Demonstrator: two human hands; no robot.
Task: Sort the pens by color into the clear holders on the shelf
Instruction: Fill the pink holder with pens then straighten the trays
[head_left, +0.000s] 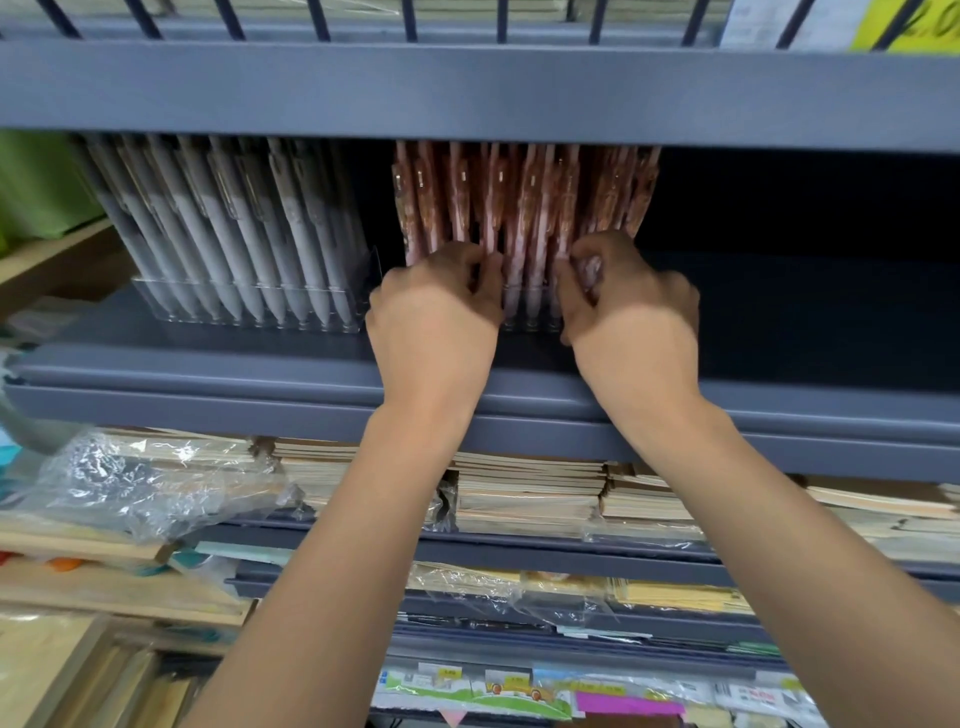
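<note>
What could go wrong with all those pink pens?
The pink pens lean, packed tight, so some might tip or spill when the left hand and right hand gripping them let go. Their holder sits near the shelf edge and could slide off if tugged. A pink pen might also land among the grey pens.

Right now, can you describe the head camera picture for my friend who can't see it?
A left hand and a right hand reach into a grey shelf, fingers curled round pink pens standing in a clear holder. Left of them, grey pens fill another clear holder. Notebooks lie below.
</note>
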